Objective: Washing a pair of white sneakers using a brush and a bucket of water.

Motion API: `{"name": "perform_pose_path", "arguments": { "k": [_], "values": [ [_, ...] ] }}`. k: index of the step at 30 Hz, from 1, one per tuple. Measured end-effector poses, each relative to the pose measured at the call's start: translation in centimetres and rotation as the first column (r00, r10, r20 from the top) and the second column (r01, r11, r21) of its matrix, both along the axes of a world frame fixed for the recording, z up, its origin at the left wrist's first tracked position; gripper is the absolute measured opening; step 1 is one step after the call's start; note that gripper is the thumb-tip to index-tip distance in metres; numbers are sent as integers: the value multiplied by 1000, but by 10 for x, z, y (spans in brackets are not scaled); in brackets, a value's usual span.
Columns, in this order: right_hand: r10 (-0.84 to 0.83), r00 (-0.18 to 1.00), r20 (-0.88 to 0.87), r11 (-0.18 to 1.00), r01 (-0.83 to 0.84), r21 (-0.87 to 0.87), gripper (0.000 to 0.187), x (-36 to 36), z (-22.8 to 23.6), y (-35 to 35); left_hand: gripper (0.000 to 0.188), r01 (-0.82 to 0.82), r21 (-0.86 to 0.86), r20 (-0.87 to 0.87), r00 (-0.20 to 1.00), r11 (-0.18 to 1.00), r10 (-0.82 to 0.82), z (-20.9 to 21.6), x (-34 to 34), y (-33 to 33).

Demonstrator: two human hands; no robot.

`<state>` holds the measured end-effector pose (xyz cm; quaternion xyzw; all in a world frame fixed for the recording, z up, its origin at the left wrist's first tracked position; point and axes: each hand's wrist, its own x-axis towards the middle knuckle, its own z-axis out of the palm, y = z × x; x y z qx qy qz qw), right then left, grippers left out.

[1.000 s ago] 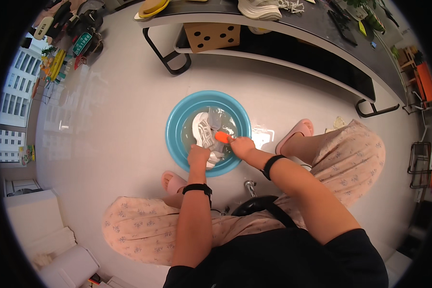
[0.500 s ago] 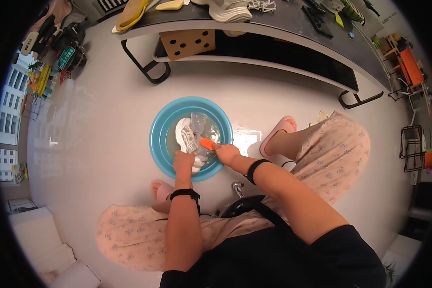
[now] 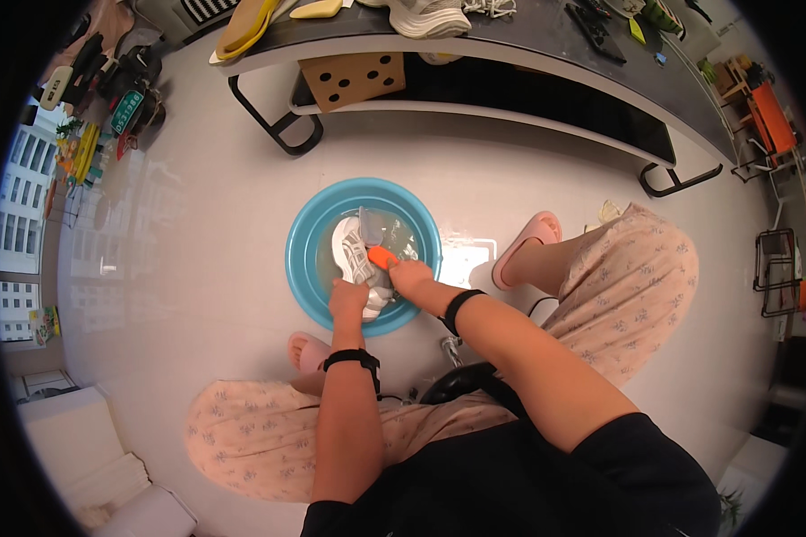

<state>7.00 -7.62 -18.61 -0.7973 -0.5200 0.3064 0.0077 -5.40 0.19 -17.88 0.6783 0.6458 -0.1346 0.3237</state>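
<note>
A round blue basin point(image 3: 301, 259) of cloudy water stands on the floor in front of me. Inside it lies a white and grey sneaker point(image 3: 351, 252), partly under the water, with a pale grey flap standing up at its far end. My left hand point(image 3: 347, 302) is closed on the sneaker's near side. In my right hand point(image 3: 410, 278) is an orange brush point(image 3: 381, 257), its near part hidden by the fingers. The brush lies against the sneaker's right side; its bristles do not show.
A long dark-topped table point(image 3: 519, 54) runs across the far side, with another white sneaker point(image 3: 425, 18), yellow insoles point(image 3: 246, 31) and laces on it. A cardboard box with black dots point(image 3: 354, 80) sits on its lower shelf. My feet in pink slippers point(image 3: 528, 246) flank the basin.
My right hand has moved a little left and forward with the orange brush, farther over the sneaker. My left hand keeps its hold on the sneaker. The whole view has shifted slightly.
</note>
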Motion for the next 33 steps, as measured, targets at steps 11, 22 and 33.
{"name": "perform_pose_path", "arguments": {
  "k": [11,22,33],
  "values": [
    [323,943,81,944,-326,39,27,14,7,13,68,17,-24,-50,999,1000,-18,0,1,-2],
    [219,972,86,967,-228,116,30,-15,12,-28,68,-54,-56,-27,998,997,53,-3,-5,0],
    [107,987,-119,994,-109,-16,33,-10,19,-38,59,-75,1,1,997,997,75,-5,-5,-8]
  ]
}}
